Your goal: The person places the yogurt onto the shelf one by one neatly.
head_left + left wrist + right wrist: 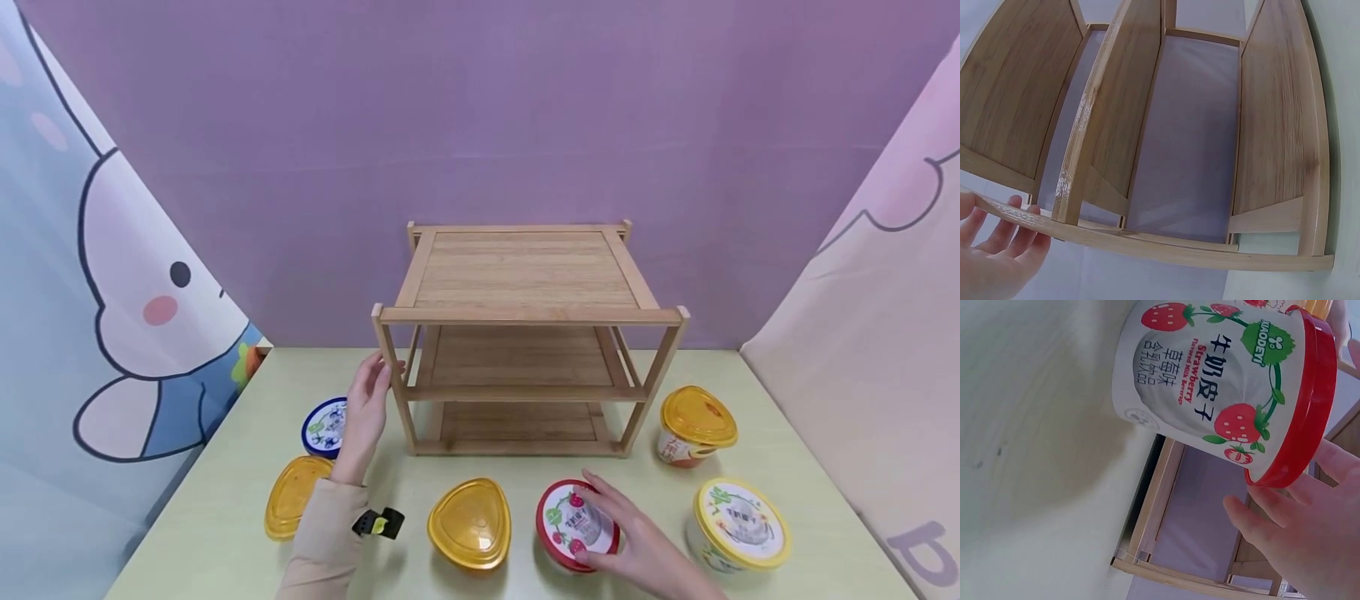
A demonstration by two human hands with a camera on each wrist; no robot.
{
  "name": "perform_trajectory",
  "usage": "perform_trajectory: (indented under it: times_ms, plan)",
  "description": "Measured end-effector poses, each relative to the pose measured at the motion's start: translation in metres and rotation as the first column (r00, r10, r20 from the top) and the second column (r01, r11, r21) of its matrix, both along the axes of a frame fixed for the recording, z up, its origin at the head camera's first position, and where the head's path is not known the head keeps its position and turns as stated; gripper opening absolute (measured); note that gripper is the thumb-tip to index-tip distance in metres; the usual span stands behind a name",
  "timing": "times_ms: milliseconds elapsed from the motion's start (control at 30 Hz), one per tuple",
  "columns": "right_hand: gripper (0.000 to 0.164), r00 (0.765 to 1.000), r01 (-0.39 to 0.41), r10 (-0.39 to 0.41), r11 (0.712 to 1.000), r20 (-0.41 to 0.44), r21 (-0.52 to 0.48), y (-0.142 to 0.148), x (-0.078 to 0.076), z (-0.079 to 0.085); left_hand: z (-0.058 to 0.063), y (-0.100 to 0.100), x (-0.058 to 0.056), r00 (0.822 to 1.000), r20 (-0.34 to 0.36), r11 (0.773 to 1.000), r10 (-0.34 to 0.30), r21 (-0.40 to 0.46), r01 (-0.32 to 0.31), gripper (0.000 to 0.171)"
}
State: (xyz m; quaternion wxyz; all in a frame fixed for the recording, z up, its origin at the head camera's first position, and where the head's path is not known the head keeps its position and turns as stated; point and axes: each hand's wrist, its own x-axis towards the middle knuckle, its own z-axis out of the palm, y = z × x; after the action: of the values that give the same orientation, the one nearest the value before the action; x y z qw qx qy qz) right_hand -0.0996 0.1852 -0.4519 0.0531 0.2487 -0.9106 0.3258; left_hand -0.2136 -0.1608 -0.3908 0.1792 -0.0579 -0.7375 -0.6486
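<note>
A three-tier wooden shelf rack (536,315) stands at the middle of the table. My left hand (366,412) holds its left front post, fingers wrapped over the wood in the left wrist view (1000,262). In front of the rack's right side is a white strawberry milk tub (1204,381) with a red-rimmed lid (558,533). Thumb and fingers of my right hand (633,542) span that lid and grip its rim. The tub's printed side faces the right wrist camera, and its shadow falls on the pale tabletop.
A tub with a yellow triangular lid (471,525) sits between my arms. Left of my forearm are a blue-lidded tub (322,429) and a yellow-lidded one (294,500). An orange-lidded cup (699,421) and a yellow-rimmed tub (742,525) stand at the right. Curtains enclose the table.
</note>
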Motion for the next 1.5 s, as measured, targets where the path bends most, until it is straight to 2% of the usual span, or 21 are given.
perform_trajectory:
  times_ms: [233,333,467,600,733,933,1067,1133,1267,1400,1500]
  plan:
    - [0.070,0.999,-0.036,0.036,0.999,0.011,0.001,-0.001,0.000,-0.006,0.001,-0.001,-0.001,0.999,0.018,0.999,-0.039,0.015,0.038,0.036]
    - [0.071,0.999,-0.026,0.026,1.000,0.047,-0.016,-0.002,0.001,-0.007,0.001,-0.001,0.000,0.999,0.023,0.999,-0.042,0.018,0.042,0.036]
    - [0.069,0.999,0.003,-0.002,1.000,0.050,-0.027,-0.005,0.002,-0.009,0.000,-0.001,0.000,0.999,0.019,1.000,-0.027,0.013,0.027,0.035]
    - [0.070,0.999,0.037,-0.037,0.999,-0.036,-0.004,-0.010,0.004,-0.011,-0.001,0.000,-0.001,1.000,0.005,1.000,-0.008,0.007,0.008,0.035]
    - [0.072,0.992,0.104,-0.102,0.995,-0.080,0.015,-0.015,0.007,-0.013,-0.003,0.000,-0.003,1.000,-0.024,1.000,0.007,0.007,-0.006,0.034]
    - [0.076,0.973,0.228,-0.228,0.974,0.028,0.010,-0.024,0.010,-0.011,-0.005,0.001,-0.003,0.998,-0.058,1.000,0.009,0.016,-0.008,0.033]
    - [0.078,0.947,0.299,-0.302,0.953,0.111,0.041,-0.030,0.011,-0.009,-0.004,0.000,-0.003,0.998,-0.055,1.000,0.003,0.017,-0.002,0.032]
    - [0.079,0.935,0.328,-0.333,0.943,0.121,0.063,-0.033,0.012,-0.009,-0.004,0.000,-0.003,0.999,-0.048,1.000,0.000,0.015,0.000,0.033]
    - [0.079,0.924,0.368,-0.374,0.926,0.076,0.082,-0.037,0.013,-0.010,-0.004,0.000,-0.004,0.999,-0.032,1.000,-0.006,0.020,0.006,0.032]
    - [0.080,0.914,0.401,-0.405,0.911,0.025,0.100,-0.040,0.014,-0.012,0.009,0.004,0.005,1.000,0.000,1.000,0.002,0.007,-0.002,0.032]
    - [0.080,0.902,0.431,-0.429,0.898,-0.035,0.092,-0.042,0.015,-0.017,0.008,0.004,0.005,1.000,0.004,1.000,0.003,-0.004,-0.003,0.032]
